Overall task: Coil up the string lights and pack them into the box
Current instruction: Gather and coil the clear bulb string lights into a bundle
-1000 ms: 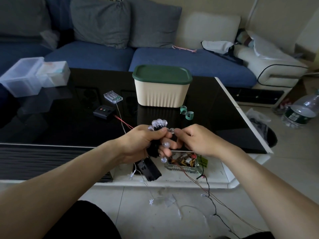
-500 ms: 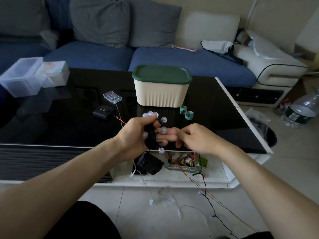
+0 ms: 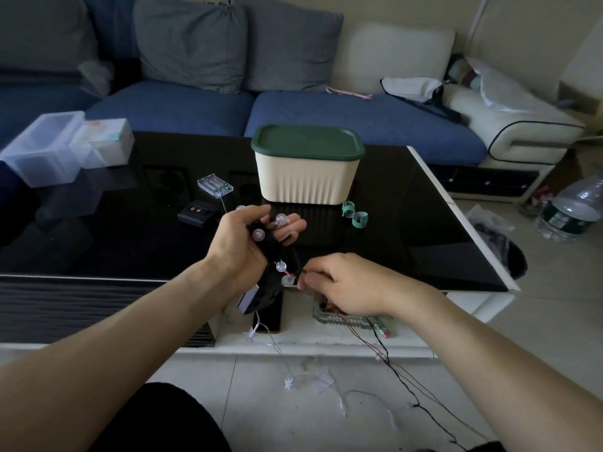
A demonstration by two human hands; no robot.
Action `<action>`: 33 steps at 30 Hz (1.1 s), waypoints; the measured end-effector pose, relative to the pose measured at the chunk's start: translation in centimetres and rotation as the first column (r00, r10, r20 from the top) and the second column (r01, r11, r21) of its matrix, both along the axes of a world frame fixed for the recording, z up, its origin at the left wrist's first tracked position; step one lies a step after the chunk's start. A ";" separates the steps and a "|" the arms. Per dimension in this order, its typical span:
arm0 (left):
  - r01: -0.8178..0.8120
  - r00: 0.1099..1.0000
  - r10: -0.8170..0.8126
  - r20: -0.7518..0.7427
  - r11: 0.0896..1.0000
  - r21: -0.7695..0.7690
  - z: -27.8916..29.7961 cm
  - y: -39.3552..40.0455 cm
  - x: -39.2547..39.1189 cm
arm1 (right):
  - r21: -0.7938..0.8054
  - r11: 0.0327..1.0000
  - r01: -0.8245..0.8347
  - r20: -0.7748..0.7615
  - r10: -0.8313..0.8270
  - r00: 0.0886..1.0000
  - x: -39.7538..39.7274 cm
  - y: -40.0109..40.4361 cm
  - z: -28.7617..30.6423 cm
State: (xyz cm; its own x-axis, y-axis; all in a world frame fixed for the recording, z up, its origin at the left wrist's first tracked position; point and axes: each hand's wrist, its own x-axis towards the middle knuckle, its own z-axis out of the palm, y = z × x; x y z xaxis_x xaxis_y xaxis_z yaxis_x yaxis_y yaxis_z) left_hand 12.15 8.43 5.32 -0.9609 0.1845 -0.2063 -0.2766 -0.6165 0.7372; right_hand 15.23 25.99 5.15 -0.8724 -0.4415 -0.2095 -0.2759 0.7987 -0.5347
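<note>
In front of the lidded box [image 3: 306,177], left hand [image 3: 241,246] grips coiled string lights [image 3: 280,265], right hand [image 3: 346,282] pinches wire; much trails loose.

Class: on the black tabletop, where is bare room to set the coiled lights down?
Free: the glass right of the cream box and green rings, and the left front below the clear tubs. Crowded: around the battery case and black controller.
</note>
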 end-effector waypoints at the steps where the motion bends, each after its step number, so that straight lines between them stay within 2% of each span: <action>1: 0.016 1.000 -0.016 -0.012 1.000 0.000 0.2 0.1 0.2 | 0.025 0.999 -0.025 0.000 0.025 1.000 0.3 -0.4 0.2; 4: 0.146 0.989 -0.146 -0.003 0.988 -0.042 0.3 0.5 0.7 | 0.117 0.988 -0.102 0.000 0.103 0.995 1.1 -1.2 0.6; 6: 0.230 0.973 -0.224 0.053 0.963 -0.140 0.1 0.5 1.2 | 0.099 0.987 -0.130 -0.027 0.133 0.991 1.4 -1.6 0.9; 8: 0.352 0.936 -0.329 0.125 0.871 -0.343 0.0 0.8 1.7 | 0.017 0.993 -0.119 -0.111 0.120 0.987 1.4 -1.5 1.1; 10: 0.421 0.907 -0.374 0.194 0.797 -0.432 0.3 1.2 2.2 | -0.057 0.994 -0.097 -0.182 0.085 0.980 1.3 -1.2 1.0; 13: 0.405 0.914 -0.360 0.187 0.809 -0.425 -0.1 1.3 2.0 | -0.169 0.984 -0.050 -0.198 0.016 0.980 1.3 -0.8 1.0; 15: 0.426 0.902 -0.406 0.145 0.788 -0.445 -0.6 1.2 1.7 | -0.230 0.973 -0.013 -0.216 -0.038 0.976 1.1 -0.2 1.3; 18: 0.418 0.899 -0.426 0.097 0.775 -0.474 -1.0 1.2 1.7 | -0.323 0.946 0.034 -0.177 -0.096 0.980 0.7 0.8 1.9; 27: 0.355 0.926 -0.373 0.062 0.799 -0.486 -1.6 1.3 1.3 | -0.399 0.916 -0.038 -0.081 0.006 0.997 0.6 1.4 2.1; 29: 0.398 0.906 -0.417 0.077 0.776 -0.490 -1.5 1.3 1.3 | -0.385 0.922 -0.040 -0.125 -0.009 0.992 0.7 1.3 2.1; 33: 0.560 0.811 -0.579 0.086 0.725 -0.402 -1.1 1.2 1.6 | -0.406 0.914 -0.010 -0.174 -0.067 0.983 0.4 1.6 1.9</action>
State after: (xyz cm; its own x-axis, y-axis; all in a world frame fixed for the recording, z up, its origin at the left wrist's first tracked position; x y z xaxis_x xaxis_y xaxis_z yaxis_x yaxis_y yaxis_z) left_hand 13.72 9.59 4.25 -0.7109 0.6132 -0.3444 -0.4436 -0.0110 0.8961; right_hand 15.66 27.56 7.01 -0.8919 -0.4290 0.1431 -0.3781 0.5339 -0.7563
